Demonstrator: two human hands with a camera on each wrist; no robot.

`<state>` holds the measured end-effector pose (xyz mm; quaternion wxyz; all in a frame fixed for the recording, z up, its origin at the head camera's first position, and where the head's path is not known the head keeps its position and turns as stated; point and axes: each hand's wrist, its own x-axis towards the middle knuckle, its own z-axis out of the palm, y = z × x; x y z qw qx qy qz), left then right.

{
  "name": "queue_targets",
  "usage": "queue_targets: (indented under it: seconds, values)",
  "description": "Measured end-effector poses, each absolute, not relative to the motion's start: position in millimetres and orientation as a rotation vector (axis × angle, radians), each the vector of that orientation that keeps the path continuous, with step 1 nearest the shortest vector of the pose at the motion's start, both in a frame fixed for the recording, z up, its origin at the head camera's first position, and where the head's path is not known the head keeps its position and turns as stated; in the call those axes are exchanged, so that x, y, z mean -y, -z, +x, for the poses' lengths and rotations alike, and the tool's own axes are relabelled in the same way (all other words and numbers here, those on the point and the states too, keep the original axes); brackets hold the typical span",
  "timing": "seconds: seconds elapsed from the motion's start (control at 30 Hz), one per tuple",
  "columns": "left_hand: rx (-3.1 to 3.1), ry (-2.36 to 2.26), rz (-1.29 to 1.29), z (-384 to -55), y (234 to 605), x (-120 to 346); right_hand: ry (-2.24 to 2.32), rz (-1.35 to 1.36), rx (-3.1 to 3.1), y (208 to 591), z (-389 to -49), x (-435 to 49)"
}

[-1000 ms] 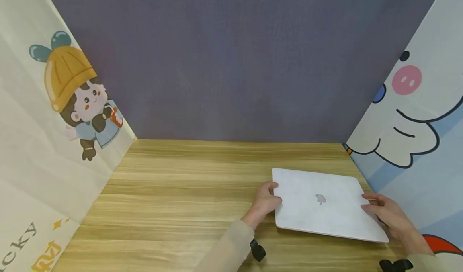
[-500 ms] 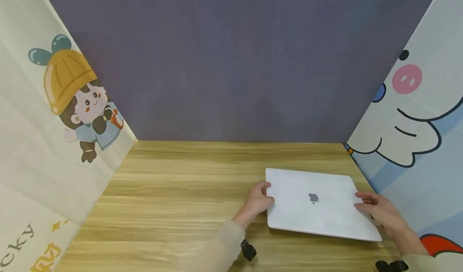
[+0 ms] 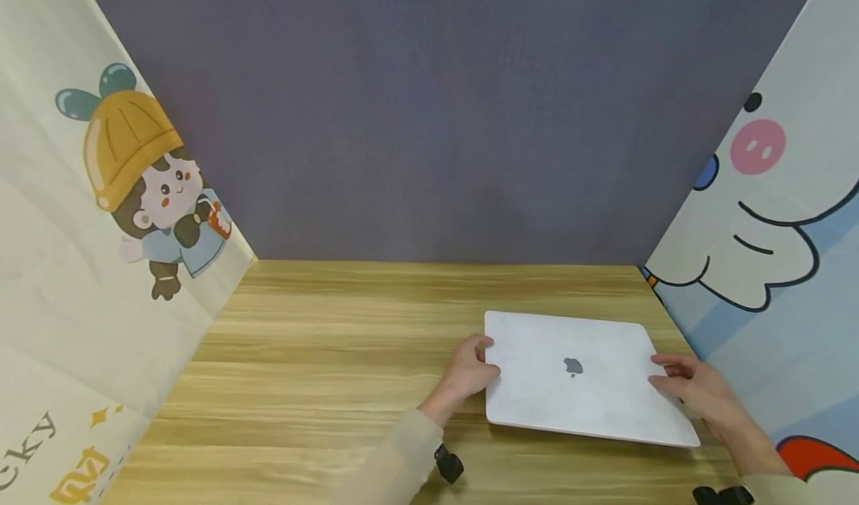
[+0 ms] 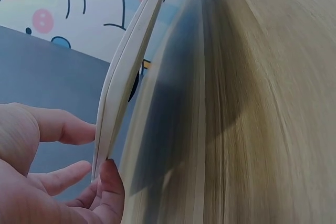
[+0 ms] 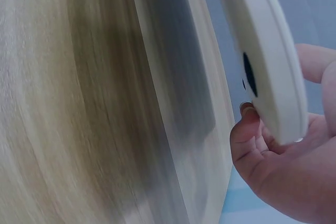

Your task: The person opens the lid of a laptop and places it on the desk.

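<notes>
A closed silver laptop with an apple logo is held level between both hands at the right of the table. My left hand pinches its left edge, with thumb above and fingertips curled beneath in the left wrist view. The right hand grips the opposite edge the same way. Both wrist views show a gap between the laptop's underside and the wood, and its shadow falls there. A dark round foot shows on the underside in the right wrist view.
The wood-grain table stretches to the left of the laptop. A dark grey panel stands at the back. Printed cartoon sheets flank it, the left one cream and the right one close beside my right hand.
Both hands have shifted a little to the left together, carrying the laptop with them. Their grip on its two edges looks the same.
</notes>
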<state>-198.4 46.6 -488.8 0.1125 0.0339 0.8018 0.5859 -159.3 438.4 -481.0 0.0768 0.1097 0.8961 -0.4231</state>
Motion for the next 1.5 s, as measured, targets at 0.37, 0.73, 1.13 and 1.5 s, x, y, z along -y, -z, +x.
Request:
queue_targets:
  seconds: [0.37, 0.73, 1.13, 1.5]
  values:
    - [-2.361, -1.71, 0.083, -198, 492, -31, 1.236, 0.204, -2.803, 483, -158, -422]
    - [-2.388, -1.709, 0.098, -198, 492, -16, 1.25, 0.188, -2.795, 480, -157, -403]
    - [-2.391, -1.719, 0.09, -197, 493, -4, 1.25, 0.201, -2.8, 484, -158, -391]
    - [-2.408, -1.698, 0.085, -195, 494, 12, 1.228, 0.157, -2.827, 486, -160, -375]
